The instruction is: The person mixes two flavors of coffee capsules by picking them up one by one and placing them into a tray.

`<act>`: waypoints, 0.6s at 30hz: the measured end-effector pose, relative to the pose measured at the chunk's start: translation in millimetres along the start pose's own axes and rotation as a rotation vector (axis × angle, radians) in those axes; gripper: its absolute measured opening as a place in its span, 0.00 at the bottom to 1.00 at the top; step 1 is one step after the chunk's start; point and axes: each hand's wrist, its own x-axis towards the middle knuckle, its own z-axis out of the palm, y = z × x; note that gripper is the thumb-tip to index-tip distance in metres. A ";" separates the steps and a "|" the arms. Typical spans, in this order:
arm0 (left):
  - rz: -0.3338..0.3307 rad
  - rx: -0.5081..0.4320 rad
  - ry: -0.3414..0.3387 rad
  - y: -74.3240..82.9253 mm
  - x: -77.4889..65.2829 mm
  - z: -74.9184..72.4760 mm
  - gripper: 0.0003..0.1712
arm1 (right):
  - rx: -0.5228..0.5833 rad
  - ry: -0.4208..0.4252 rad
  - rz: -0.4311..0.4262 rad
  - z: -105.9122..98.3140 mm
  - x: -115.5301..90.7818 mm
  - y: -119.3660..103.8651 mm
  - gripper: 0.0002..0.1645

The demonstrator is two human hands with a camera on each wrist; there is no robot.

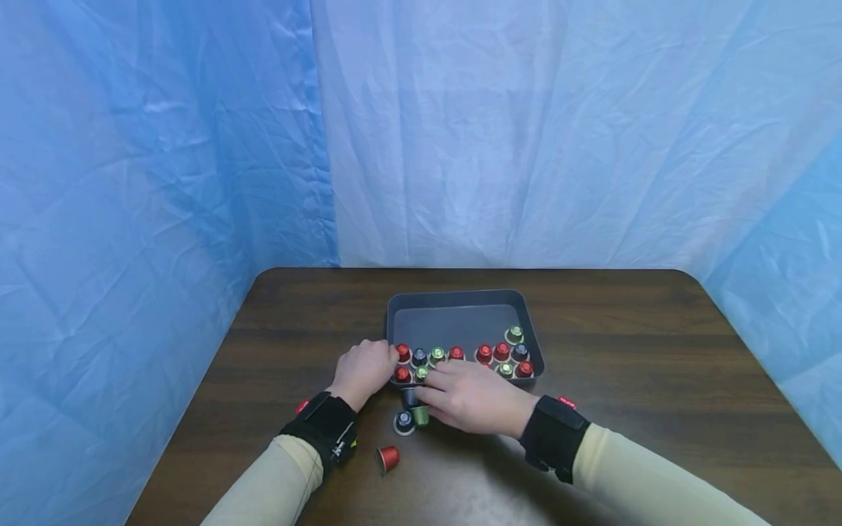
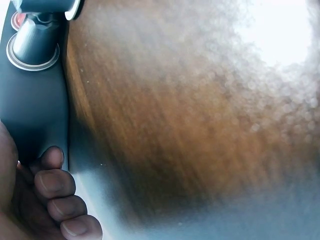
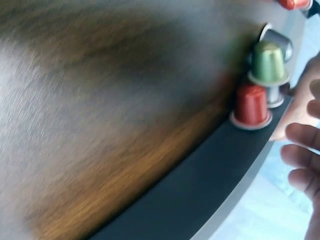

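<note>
In the head view my left hand [image 1: 365, 371] grips the left wall of a dark grey tray [image 1: 460, 294], and its fingers [image 2: 55, 182] are curled in the left wrist view. Over the tray's front edge my right hand [image 1: 475, 398] reaches leftward. Its fingers [image 3: 300, 156] look relaxed, with nothing seen between them; the thumb is hidden. Red, green and dark coffee capsules stand in the tray's front part, among them a red capsule [image 1: 483, 353] and a green capsule [image 1: 514, 334]. Just outside the front wall are a dark capsule [image 1: 404, 423] and a green capsule [image 1: 421, 417], close to my right fingertips.
A red capsule [image 1: 388, 458] lies on its side on the brown wooden table [image 1: 625, 351], nearer to me than the tray. Light blue sheets [image 1: 460, 131] hang behind the table and along both sides.
</note>
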 end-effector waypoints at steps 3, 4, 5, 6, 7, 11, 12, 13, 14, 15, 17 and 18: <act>0.002 0.013 0.006 -0.4 0.6 0.5 0.18 | 0.032 -0.002 -0.030 1.9 2.4 -4.4 0.24; -0.001 0.016 0.007 -0.6 0.9 0.7 0.18 | 0.043 -0.003 -0.039 2.1 3.2 -5.9 0.23; -0.005 0.017 0.007 -0.6 1.0 1.0 0.18 | 0.049 -0.005 -0.048 2.6 3.9 -7.3 0.23; -0.008 0.019 0.006 -0.6 1.2 1.3 0.18 | 0.054 -0.009 -0.055 2.9 4.4 -8.8 0.23; -0.011 0.018 0.005 -0.4 1.2 1.3 0.18 | 0.059 -0.013 -0.061 3.1 5.0 -10.3 0.23; -0.009 0.028 0.009 0.2 0.9 1.0 0.18 | 0.071 -0.032 -0.094 4.4 7.1 -16.2 0.24; -0.005 0.032 0.011 0.3 0.6 0.8 0.18 | 0.075 -0.037 -0.105 4.5 7.8 -17.7 0.24; -0.003 0.034 0.014 0.4 0.4 0.5 0.18 | 0.080 -0.041 -0.115 4.9 8.5 -19.1 0.24; -0.003 0.035 0.015 0.4 0.2 0.3 0.18 | 0.083 -0.045 -0.125 5.3 9.2 -20.6 0.24; -0.003 0.036 0.017 0.3 0.0 0.0 0.18 | 0.087 -0.050 -0.136 5.9 10.0 -22.0 0.24; -0.005 0.032 0.020 0.8 -0.5 0.2 0.19 | 0.091 -0.058 -0.157 7.6 11.1 -24.8 0.24; -0.003 0.033 0.022 0.9 -0.7 0.3 0.19 | 0.093 -0.061 -0.166 8.5 11.7 -26.2 0.24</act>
